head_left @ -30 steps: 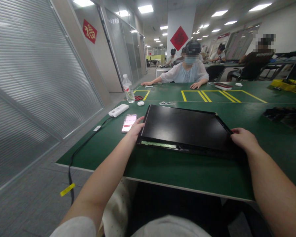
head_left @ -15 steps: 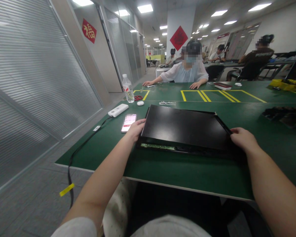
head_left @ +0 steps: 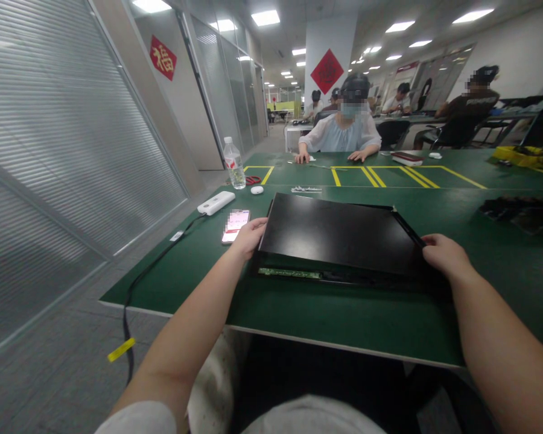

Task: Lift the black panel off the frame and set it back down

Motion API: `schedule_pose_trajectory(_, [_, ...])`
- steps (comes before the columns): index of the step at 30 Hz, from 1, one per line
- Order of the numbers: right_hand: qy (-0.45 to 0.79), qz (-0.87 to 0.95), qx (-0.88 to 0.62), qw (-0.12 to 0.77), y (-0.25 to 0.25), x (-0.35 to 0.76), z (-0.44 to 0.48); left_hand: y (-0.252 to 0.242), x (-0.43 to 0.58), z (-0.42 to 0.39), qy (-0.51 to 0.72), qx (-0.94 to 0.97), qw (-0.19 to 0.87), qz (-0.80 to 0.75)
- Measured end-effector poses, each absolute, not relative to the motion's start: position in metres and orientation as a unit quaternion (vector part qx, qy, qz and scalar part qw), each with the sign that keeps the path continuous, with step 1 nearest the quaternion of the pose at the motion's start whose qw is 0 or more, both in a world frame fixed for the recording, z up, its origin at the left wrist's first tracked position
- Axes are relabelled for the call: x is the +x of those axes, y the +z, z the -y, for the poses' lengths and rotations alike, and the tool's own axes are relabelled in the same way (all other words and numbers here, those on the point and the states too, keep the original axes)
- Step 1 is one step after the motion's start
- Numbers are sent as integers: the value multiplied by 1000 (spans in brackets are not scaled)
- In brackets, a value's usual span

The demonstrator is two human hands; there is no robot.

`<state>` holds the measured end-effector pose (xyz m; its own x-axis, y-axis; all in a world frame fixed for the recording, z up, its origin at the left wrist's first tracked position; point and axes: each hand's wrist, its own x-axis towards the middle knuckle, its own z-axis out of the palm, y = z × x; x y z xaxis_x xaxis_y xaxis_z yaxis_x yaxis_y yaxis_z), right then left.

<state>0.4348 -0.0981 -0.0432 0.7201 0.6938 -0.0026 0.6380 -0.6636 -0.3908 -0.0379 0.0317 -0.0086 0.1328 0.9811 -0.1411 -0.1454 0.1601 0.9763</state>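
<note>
A black LCD panel (head_left: 339,232) lies over the green table in front of me, with a dark frame along its far and right edges. Below its near edge shows a narrow green circuit board (head_left: 289,273). My left hand (head_left: 252,237) is closed on the left side of the panel, its fingertips partly hidden. On the opposite side, my right hand (head_left: 446,253) grips the right edge with the thumb on top and the other fingers out of sight underneath. The panel's near edge sits slightly apart from the dark strip that carries the board.
Left of the panel are a phone (head_left: 236,226), a white power bank (head_left: 216,203) with a black cable, an earbud case (head_left: 256,190), red-handled scissors (head_left: 253,179) and a water bottle (head_left: 234,163). A caliper-like tool (head_left: 306,190) lies beyond. Across the table (head_left: 163,283) sits a co-worker (head_left: 339,129).
The co-worker's hand across the table has moved inward, toward their other hand. My hands and the panel have hardly moved.
</note>
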Motion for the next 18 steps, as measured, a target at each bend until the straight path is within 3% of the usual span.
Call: schedule_pose_trajectory(18, [59, 367, -905, 206, -47, 437, 97, -10, -39, -33, 457, 439, 621, -462])
